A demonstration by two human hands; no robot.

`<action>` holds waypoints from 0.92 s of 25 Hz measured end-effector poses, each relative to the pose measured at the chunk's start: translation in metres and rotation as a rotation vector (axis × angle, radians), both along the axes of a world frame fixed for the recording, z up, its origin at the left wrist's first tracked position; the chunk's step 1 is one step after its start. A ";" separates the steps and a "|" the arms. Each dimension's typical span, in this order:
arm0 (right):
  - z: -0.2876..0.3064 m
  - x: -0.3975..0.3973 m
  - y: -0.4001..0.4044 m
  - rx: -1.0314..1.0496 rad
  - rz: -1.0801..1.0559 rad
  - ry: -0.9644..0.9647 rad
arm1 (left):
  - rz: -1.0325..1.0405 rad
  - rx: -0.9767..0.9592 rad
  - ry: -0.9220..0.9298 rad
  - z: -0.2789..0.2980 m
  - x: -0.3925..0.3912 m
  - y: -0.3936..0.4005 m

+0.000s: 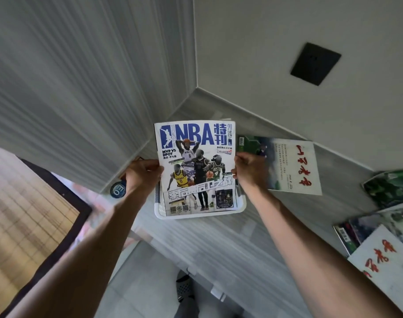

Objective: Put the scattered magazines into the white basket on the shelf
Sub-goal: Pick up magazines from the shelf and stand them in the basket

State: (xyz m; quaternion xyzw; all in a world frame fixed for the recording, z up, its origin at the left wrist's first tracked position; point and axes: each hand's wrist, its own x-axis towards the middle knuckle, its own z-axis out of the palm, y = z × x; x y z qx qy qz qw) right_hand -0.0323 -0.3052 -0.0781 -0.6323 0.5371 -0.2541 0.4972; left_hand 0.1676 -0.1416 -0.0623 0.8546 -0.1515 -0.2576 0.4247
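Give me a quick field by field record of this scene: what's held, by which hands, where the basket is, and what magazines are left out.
held: NBA magazine
left hand: grips its left edge
right hand: grips its right edge
white basket: on the shelf, under the magazine
left out: green and white magazine behind the right hand; magazine pile at the right

Basketball magazine over basket, on shelf.
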 end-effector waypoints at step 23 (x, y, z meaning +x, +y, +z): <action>-0.100 -0.454 0.076 -0.286 0.433 1.270 | -0.760 0.126 0.194 -0.056 -0.394 -0.044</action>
